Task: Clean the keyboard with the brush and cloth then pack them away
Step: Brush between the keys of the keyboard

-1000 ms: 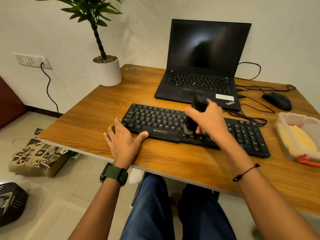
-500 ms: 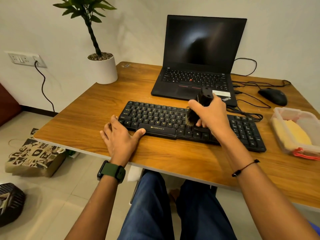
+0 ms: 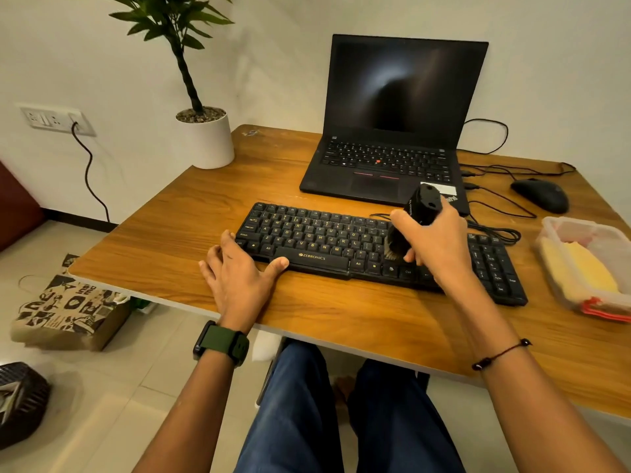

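A long black plastic keyboard (image 3: pixel 341 247) lies left to right across the wooden worktop (image 3: pixel 170 240), and the right hand (image 3: pixel 435 247) has its grip wrapped around a black stubby brush (image 3: pixel 415 216), tilted with bristles down on the keys right of centre. The left hand (image 3: pixel 239 278) lies flat, fingers relaxed, against the keyboard's near left corner. Unbrushed keys probably extend along that long axis; the yellow cloth (image 3: pixel 580 271) waits in a clear plastic box (image 3: pixel 560 227) to the right, nearest the brush hand.

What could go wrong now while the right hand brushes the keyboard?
1. The keyboard may slide; the left hand braces only its near-left corner.
2. The right hand or brush might snag the cables lying just behind.
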